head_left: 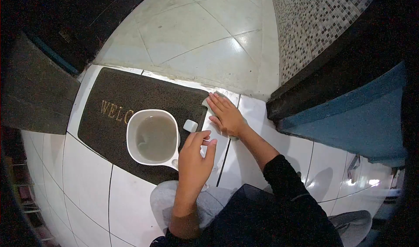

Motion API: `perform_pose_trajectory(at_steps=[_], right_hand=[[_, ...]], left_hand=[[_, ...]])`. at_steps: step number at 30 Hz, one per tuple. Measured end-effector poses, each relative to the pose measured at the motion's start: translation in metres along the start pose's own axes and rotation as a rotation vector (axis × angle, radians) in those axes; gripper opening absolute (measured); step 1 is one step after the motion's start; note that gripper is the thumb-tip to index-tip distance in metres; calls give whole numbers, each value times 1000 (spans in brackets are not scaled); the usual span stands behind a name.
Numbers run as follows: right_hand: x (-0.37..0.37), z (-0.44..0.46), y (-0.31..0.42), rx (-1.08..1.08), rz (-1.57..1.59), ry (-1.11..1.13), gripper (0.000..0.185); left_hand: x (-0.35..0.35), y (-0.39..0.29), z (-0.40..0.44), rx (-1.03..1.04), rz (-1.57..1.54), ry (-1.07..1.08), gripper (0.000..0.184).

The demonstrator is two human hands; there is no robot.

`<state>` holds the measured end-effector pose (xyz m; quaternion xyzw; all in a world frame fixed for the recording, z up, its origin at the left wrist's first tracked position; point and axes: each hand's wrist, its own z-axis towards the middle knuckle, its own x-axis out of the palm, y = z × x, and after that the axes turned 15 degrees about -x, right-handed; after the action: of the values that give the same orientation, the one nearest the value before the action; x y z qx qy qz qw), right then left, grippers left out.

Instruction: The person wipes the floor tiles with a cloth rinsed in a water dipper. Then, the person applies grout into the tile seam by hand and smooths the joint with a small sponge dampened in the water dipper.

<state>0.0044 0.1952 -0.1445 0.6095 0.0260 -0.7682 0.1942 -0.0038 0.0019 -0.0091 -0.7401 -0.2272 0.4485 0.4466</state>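
My right hand lies flat, fingers stretched out, on a greyish cloth that shows around its edges. The cloth is on the white tile beside the dark mat. Nearer to me, my left hand is loosely curled, with a gap between thumb and fingers and nothing visible in it. Just beyond its fingers, a small white block rests near the mat's right edge. To its left stands a white dipper holding cloudy water, its handle partly behind my left hand.
Gold lettering marks the mat. Beyond it is a raised-looking tile border and a duller tiled floor. A mosaic wall and a blue surface stand on the right, a dark doorway edge on the left. My knees are at the bottom.
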Motion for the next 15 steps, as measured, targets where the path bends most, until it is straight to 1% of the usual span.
perform_pose_trajectory(at_steps=[2, 3, 5, 8, 15], right_hand=[[4, 5, -4, 81, -46, -41, 59], [8, 8, -6, 84, -49, -44, 59], [16, 16, -12, 200, -61, -116, 61], [17, 21, -18, 238, -103, -160, 61], [20, 18, -25, 328, -96, -195, 60]], left_hand=[[2, -1, -1, 11, 27, 6, 20], [4, -1, -1, 5, 18, 14, 20], [5, -1, -1, 7, 13, 24, 20], [6, 1, -1, 12, 6, 39, 20], [2, 4, -1, 58, 24, 47, 20]])
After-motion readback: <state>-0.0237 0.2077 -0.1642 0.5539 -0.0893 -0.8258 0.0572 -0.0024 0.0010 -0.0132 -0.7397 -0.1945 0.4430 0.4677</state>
